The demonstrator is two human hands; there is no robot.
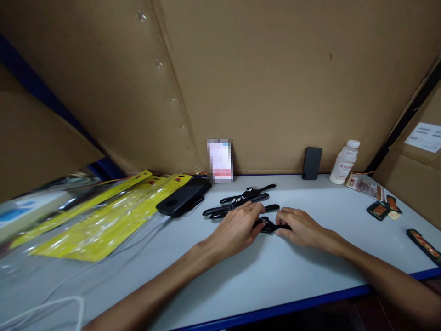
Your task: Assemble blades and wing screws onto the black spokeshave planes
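Observation:
Both hands are on one black spokeshave (267, 225), held low over the white table. My left hand (241, 223) closes around its left side, with the thumb and fingertips at the metal middle part and most of the left handle hidden. Pinched in the fingers of my right hand (299, 226) is the end of the right handle. Just beyond lie several more black spokeshaves, among them the farthest spokeshave (248, 193) and a middle spokeshave (237, 202). Another one is partly covered by my left hand.
On the left are yellow-backed clear plastic sleeves (93, 239) and a black power bank-like device (184, 196) with a cable. A lit phone (220, 161), a dark phone (312, 163) and a bottle (345, 163) stand at the back. Snack packets (378, 210) lie right. Cardboard walls (275, 92) enclose the table.

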